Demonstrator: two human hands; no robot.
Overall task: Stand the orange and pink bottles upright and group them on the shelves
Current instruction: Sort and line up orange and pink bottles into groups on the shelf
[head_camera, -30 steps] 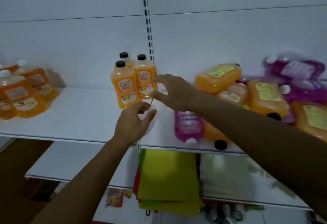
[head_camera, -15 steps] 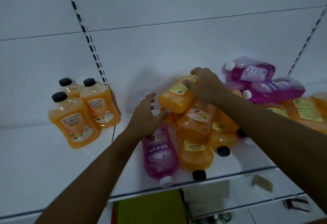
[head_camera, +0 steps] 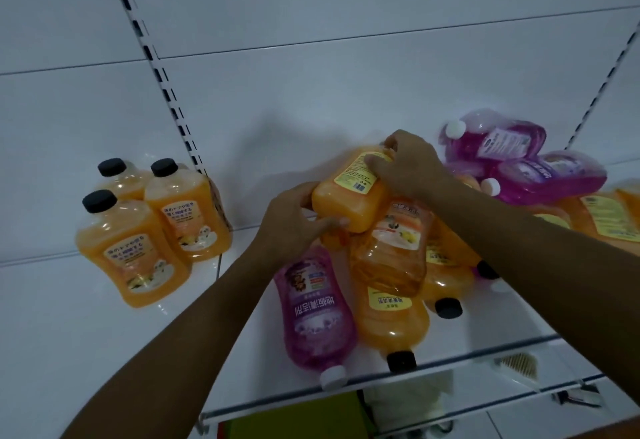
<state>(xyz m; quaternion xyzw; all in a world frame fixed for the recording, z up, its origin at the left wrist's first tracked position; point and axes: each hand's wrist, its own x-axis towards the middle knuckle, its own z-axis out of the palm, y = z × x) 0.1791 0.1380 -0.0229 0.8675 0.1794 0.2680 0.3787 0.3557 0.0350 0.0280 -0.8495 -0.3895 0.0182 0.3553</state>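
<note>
Head view: left hand (head_camera: 294,222) and right hand (head_camera: 412,164) both curl around the top orange bottle (head_camera: 349,192), which lies sideways atop the pile on the white shelf (head_camera: 86,352). Pink bottle (head_camera: 313,310) lies below it. Three upright orange bottles (head_camera: 152,227) stand left of the pile.

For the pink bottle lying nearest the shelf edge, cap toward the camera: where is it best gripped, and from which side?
Probably around the narrow waist of the pink bottle, coming from the left, where the shelf lies bare. An orange bottle lies close against its right side, and the white cap overhanging the shelf edge offers little to hold.
</note>
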